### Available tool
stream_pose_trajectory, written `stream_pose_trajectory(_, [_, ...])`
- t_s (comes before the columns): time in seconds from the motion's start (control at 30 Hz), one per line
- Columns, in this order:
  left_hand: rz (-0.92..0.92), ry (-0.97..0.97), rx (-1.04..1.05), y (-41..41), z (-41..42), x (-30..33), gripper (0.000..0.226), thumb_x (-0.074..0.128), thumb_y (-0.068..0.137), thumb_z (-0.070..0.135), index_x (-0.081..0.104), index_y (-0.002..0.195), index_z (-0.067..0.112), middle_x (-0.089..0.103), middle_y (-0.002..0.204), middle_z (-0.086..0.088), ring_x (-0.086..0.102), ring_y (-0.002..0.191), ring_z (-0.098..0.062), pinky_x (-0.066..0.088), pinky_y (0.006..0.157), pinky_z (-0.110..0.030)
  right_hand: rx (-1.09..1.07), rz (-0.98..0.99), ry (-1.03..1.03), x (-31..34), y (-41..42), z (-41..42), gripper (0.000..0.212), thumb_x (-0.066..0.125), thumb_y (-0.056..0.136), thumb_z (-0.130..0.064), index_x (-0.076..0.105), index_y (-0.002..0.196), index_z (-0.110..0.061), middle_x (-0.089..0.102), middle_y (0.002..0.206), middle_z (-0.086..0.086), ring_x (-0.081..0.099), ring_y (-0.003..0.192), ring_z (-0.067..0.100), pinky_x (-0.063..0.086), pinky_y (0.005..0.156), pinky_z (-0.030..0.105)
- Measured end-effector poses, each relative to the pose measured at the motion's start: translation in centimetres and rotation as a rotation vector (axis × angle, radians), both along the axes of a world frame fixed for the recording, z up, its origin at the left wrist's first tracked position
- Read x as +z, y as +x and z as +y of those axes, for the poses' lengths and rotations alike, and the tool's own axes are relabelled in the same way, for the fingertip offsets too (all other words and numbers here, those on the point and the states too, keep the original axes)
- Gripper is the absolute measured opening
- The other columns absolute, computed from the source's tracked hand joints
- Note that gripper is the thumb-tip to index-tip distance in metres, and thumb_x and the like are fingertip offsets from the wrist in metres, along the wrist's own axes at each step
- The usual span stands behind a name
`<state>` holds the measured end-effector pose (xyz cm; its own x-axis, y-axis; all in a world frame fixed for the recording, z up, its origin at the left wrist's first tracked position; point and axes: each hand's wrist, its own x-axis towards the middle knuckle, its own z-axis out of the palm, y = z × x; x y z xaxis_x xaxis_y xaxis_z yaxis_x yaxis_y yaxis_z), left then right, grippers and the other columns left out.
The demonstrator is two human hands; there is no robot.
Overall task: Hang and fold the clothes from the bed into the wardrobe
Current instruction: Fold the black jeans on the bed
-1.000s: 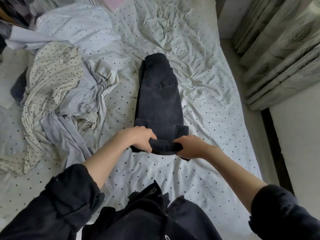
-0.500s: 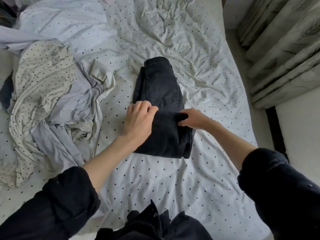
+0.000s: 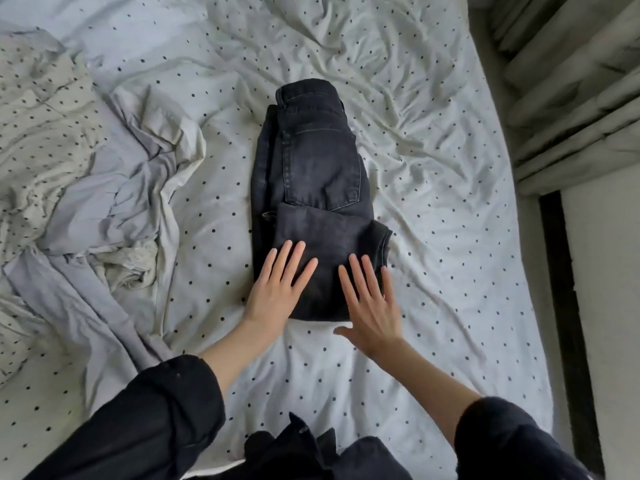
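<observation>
Both hands flat, fingers straight: left hand [image 3: 277, 289] and right hand [image 3: 372, 303] pressing the folded black jeans [image 3: 311, 188] mid-bed [image 3: 450, 237]. Smooth outward, square the edges, then fold once more toward the waistband.

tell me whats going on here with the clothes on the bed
A person is folding dark grey denim jeans on a white black-dotted bedsheet. The leg end is folded up over the seat, and the left hand and right hand lie flat on that fold, fingers straight. A crumpled pile of pale grey and cream dotted garments waits on the left.
</observation>
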<state>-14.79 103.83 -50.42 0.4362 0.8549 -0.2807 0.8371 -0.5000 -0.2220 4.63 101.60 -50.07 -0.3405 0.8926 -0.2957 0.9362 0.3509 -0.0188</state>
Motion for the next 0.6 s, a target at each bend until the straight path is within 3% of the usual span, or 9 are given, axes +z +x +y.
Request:
stream_pose_trajectory(0.07, [-0.024, 0.035, -0.037, -0.1, 0.3, -0.1, 0.069, 0.045, 0.081, 0.011, 0.026, 0.147, 0.012, 0.026, 0.150, -0.025, 0.030, 0.137, -0.040, 0.026, 0.112, -0.051, -0.037, -0.056, -0.001, -1.1, -0.4, 0.9, 0.123, 0.087, 0.049, -0.048, 0.022, 0.146, -0.009, 0.025, 0.153, 0.016, 0.019, 0.142, 0.034, 0.012, 0.114, 0.053])
stream_pose_trajectory(0.13, [-0.023, 0.060, -0.078, 0.0, 0.5, 0.0, 0.064, 0.046, 0.077, 0.008, 0.042, 0.141, 0.010, 0.037, 0.143, -0.028, 0.040, 0.131, -0.042, 0.036, 0.108, -0.049, -0.049, -0.083, 0.028, -1.7, -0.9, 1.4, 0.107, 0.082, 0.061, -0.033, 0.022, 0.146, -0.008, 0.026, 0.153, 0.017, 0.022, 0.142, 0.035, 0.016, 0.114, 0.055])
stream_pose_trajectory(0.23, [-0.040, -0.033, -0.044, 0.3, 0.9, 0.9, 0.068, 0.076, 0.056, 0.007, 0.061, 0.123, 0.006, 0.054, 0.126, -0.032, 0.057, 0.114, -0.041, 0.048, 0.096, -0.046, -0.034, -0.016, 0.088, -1.3, -0.7, 1.3, 0.077, 0.077, 0.067, -0.019, 0.047, 0.137, -0.006, 0.042, 0.144, 0.019, 0.039, 0.134, 0.035, 0.036, 0.107, 0.053])
stream_pose_trajectory(0.3, [-0.155, -0.095, 0.001, 0.5, 1.8, 2.4, 0.069, 0.088, 0.042, 0.015, 0.070, 0.108, 0.008, 0.064, 0.111, -0.025, 0.066, 0.099, -0.035, 0.054, 0.084, -0.038, -0.011, 0.114, 0.129, -0.5, -0.2, 1.4, 0.063, 0.080, 0.062, -0.012, 0.061, 0.122, -0.005, 0.056, 0.131, 0.018, 0.054, 0.122, 0.033, 0.051, 0.093, 0.046])
stream_pose_trajectory(0.33, [-0.216, -0.177, 0.043, 0.6, 2.3, 3.7, 0.062, 0.087, 0.049, 0.021, 0.070, 0.108, 0.011, 0.065, 0.110, -0.020, 0.066, 0.098, -0.032, 0.055, 0.082, -0.035, 0.002, 0.181, 0.145, 0.0, 0.2, 1.5, 0.058, 0.083, 0.058, -0.010, 0.066, 0.113, -0.004, 0.063, 0.121, 0.016, 0.060, 0.113, 0.032, 0.055, 0.085, 0.041])
stream_pose_trajectory(0.4, [-0.295, -0.314, 0.173, 0.8, 3.0, 6.4, 0.041, 0.067, 0.076, 0.022, 0.064, 0.117, 0.019, 0.063, 0.117, -0.011, 0.061, 0.105, -0.030, 0.051, 0.083, -0.034, 0.013, 0.288, 0.135, 2.1, 0.8, 1.6, 0.055, 0.085, 0.049, -0.006, 0.068, 0.102, -0.006, 0.070, 0.103, 0.011, 0.067, 0.098, 0.029, 0.055, 0.081, 0.039])
stream_pose_trajectory(0.47, [-0.260, -0.344, 0.193, 1.0, 3.6, 8.2, 0.034, 0.052, 0.083, 0.021, 0.063, 0.113, 0.029, 0.066, 0.109, -0.004, 0.061, 0.100, -0.030, 0.048, 0.078, -0.032, -0.027, 0.338, 0.007, 5.1, 0.9, 2.3, 0.048, 0.076, 0.063, -0.006, 0.064, 0.110, -0.009, 0.069, 0.105, 0.007, 0.065, 0.100, 0.029, 0.052, 0.085, 0.037])
stream_pose_trajectory(0.53, [-0.284, -0.368, 0.182, 1.3, 2.9, 10.6, 0.025, 0.051, 0.083, 0.025, 0.066, 0.103, 0.029, 0.068, 0.096, -0.002, 0.061, 0.095, -0.029, 0.047, 0.079, -0.032, -0.083, 0.254, -0.171, 8.2, 1.3, 2.2, 0.040, 0.057, 0.084, -0.015, 0.055, 0.124, -0.021, 0.065, 0.114, 0.004, 0.060, 0.105, 0.031, 0.046, 0.080, 0.034])
stream_pose_trajectory(0.6, [-0.307, -0.466, 0.194, 1.4, 2.3, 12.0, 0.013, 0.053, 0.082, 0.027, 0.066, 0.085, 0.027, 0.066, 0.086, -0.001, 0.060, 0.090, -0.027, 0.047, 0.080, -0.032, -0.060, 0.187, -0.321, 10.4, 1.8, 2.2, 0.034, 0.051, 0.089, -0.022, 0.055, 0.122, -0.027, 0.066, 0.109, 0.006, 0.059, 0.100, 0.032, 0.043, 0.079, 0.035])
